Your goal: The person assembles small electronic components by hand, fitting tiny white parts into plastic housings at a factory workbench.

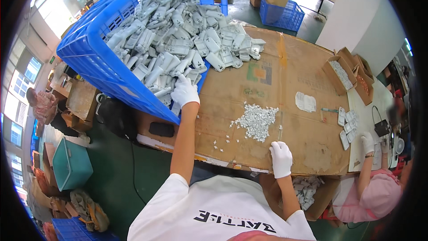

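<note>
The person's left hand [184, 91], in a white glove, reaches into the heap of grey plastic housings [178, 40] at the near corner of the big blue crate [96, 64]. Its fingers curl down over the parts at the edge of the heap, but whether they actually grip one I cannot tell. The crate lies tipped on the counter [294, 134], which is covered with flattened brown cardboard, and the housings spill out of its open end onto that cardboard.

The right hand [281, 157], also in a white glove, rests near the front edge of the counter with its fingers loosely bent and pointing away from the body; it appears to hold nothing. Just beyond its fingertips lies a pile of small white plastic pieces [256, 120], with a few stray pieces scattered to its left.

Farther right on the cardboard lies a white sheet of paper [306, 101]. At the far right corner stand open cardboard boxes [343, 73] with small parts inside. A co-worker in a pink top [376, 194] sits at the right end of the counter, one gloved hand [367, 143] close to a row of grey housings. A black cloth [161, 129] lies on the counter's edge beneath the crate.
</note>
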### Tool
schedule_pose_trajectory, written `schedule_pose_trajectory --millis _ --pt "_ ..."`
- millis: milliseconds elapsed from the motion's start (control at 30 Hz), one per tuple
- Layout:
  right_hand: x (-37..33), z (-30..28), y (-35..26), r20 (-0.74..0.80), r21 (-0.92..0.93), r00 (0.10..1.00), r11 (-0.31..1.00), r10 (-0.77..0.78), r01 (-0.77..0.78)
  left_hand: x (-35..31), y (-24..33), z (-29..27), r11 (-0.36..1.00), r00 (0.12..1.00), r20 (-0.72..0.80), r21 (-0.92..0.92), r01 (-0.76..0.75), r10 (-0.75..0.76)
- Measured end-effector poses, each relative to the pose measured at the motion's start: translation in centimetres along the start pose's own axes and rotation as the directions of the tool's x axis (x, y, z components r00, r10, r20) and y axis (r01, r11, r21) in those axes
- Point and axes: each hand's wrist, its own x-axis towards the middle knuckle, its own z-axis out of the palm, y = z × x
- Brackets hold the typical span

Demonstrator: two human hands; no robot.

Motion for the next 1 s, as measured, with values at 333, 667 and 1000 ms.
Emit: schedule_pose_trajectory --millis 333,667,1000 --pt "0.2 -1.0 0.6 0.297 -0.02 0.946 0.992 0.129 -0.128 -1.5 0.7 -2.4 0.97 0.967 -0.2 -0.148 -0.192 0.161" --pt "0.8 -1.6 1.0 0.252 0.157 0.95 0.961 0.182 -0.226 -4.0 0.4 -4.8 0.79 0.878 -0.464 -0.493 -0.364 0.115" --pt "1.4 0.0 0.1 0.113 0.11 0.974 0.971 0.199 -0.211 -12.9 1.2 0.1 -0.51 0.598 0.371 -0.313 0.801 0.711"
